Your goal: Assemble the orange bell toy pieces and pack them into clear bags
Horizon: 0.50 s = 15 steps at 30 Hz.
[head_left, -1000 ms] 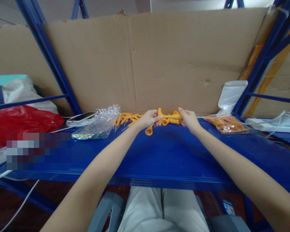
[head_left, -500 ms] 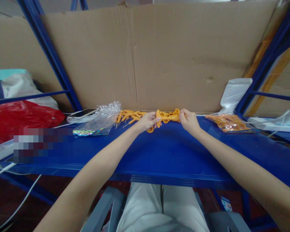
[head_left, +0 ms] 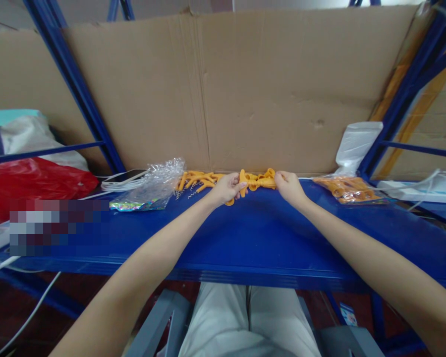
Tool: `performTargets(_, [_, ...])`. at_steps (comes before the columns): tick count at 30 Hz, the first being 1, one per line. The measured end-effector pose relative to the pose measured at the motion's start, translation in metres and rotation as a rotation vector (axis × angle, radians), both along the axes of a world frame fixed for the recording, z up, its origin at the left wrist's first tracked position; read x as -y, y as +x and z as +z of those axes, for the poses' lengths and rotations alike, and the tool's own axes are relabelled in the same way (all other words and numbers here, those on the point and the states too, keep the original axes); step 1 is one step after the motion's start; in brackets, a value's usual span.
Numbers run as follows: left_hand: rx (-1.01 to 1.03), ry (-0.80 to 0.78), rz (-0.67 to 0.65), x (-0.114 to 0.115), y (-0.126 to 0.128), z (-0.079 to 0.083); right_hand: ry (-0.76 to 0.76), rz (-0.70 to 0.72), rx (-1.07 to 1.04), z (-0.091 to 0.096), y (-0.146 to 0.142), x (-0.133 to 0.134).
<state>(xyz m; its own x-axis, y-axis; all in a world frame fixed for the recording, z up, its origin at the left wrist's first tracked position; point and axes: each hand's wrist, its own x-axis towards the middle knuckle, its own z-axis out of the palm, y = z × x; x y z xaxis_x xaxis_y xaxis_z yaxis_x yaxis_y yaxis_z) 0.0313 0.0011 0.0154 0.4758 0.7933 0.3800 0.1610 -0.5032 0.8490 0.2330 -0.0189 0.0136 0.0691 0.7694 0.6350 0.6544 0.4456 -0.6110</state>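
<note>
Both my arms reach across a blue metal shelf (head_left: 245, 238) to its back edge. My left hand (head_left: 226, 188) is closed on one end of a bunch of orange plastic parts (head_left: 258, 181). My right hand (head_left: 288, 186) pinches the other end of the same bunch. A further heap of orange parts (head_left: 196, 179) with small metal chains lies just left of my left hand, against the cardboard backing.
A crumpled clear wrapper (head_left: 152, 188) and a phone with white cable (head_left: 122, 179) lie to the left. A clear bag of orange parts (head_left: 347, 189) and a white bag (head_left: 357, 144) sit at right, beside a white power strip (head_left: 416, 188). A red bag (head_left: 29, 183) lies far left.
Both hands have drawn closer over the orange bunch, which has sunk slightly towards the shelf; the view has shifted a little.
</note>
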Motion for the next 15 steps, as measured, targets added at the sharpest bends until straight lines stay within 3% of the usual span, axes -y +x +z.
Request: performTargets(15, [0.007, -0.054, -0.09, 0.0, 0.001, 0.001, 0.332, -0.007, 0.228, -0.005, 0.013, 0.003])
